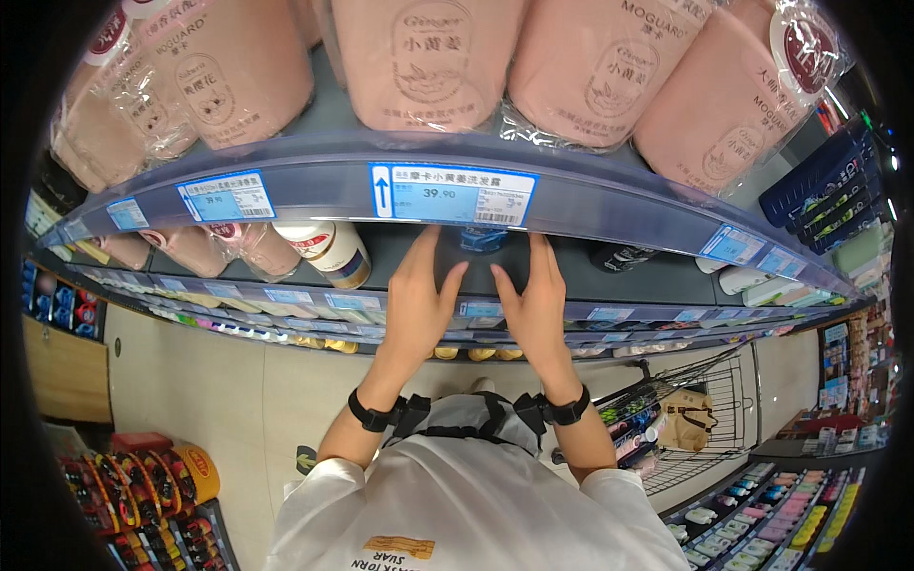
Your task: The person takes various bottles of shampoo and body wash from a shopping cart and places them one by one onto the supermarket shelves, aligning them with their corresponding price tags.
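Observation:
Both hands reach onto the shelf below the one with the pink bottles. My left hand [420, 292] and my right hand [535, 292] stand a little apart, palms facing each other, thumbs raised inward. Between and beyond them is a dark blue bottle or jar [483, 239], its upper part hidden by the shelf edge. The fingertips pass under that edge, so whether they touch it I cannot tell. To the left stands a white bottle with a gold and blue base [334, 257]. A black container [623, 257] sits to the right of my right hand.
Large pink pump bottles in clear wrap [428, 64] fill the shelf above, behind a price-label rail [300, 189]. Lower shelves hold more bottles. A wire shopping cart [728, 400] with goods and a tan bag stands at the right. Display racks [207, 528] are at lower left.

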Available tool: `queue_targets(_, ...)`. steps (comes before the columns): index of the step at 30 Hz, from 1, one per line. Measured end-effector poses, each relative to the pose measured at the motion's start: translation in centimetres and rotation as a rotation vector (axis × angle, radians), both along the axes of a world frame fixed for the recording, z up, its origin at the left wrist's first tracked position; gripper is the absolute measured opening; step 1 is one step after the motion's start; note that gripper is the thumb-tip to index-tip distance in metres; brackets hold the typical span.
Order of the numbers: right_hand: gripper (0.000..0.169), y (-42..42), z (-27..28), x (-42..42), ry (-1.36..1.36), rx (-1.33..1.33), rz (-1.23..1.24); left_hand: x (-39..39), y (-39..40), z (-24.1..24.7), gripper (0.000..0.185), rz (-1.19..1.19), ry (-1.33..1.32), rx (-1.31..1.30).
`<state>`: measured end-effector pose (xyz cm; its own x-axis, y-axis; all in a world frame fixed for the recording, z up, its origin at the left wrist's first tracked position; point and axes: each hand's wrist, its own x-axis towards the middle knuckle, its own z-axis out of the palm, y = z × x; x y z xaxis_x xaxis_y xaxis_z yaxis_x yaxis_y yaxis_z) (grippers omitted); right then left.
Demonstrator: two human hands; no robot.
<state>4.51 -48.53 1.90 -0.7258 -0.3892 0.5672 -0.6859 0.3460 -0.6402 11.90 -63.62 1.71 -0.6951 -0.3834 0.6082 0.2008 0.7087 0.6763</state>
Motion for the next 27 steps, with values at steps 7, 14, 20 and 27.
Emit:
queue_targets(7, 0.047, 3.1, -2.4, 5.6, 0.101, -0.006, -0.126, 4.3, 0.8, -1.3, 0.012, -0.197, 0.117, 0.008)
queue_targets(14, 0.024, 11.7, -8.8, 12.4, -0.125, 0.035, -0.378, 5.9, 6.0, -8.1, 0.006, -0.659, -0.133, 0.198)
queue_targets(20, 0.028, 24.0, -18.0, 16.0, -0.568, -0.129, -0.546, 6.5, 11.7, -13.4, 0.007, -0.989, -0.564, 0.044)
queue_targets(27, 0.029, 42.2, -33.5, 20.3, -1.058, -0.363, -0.582, 6.6, 18.9, -20.0, 0.008, -1.010, -0.818, -0.059)
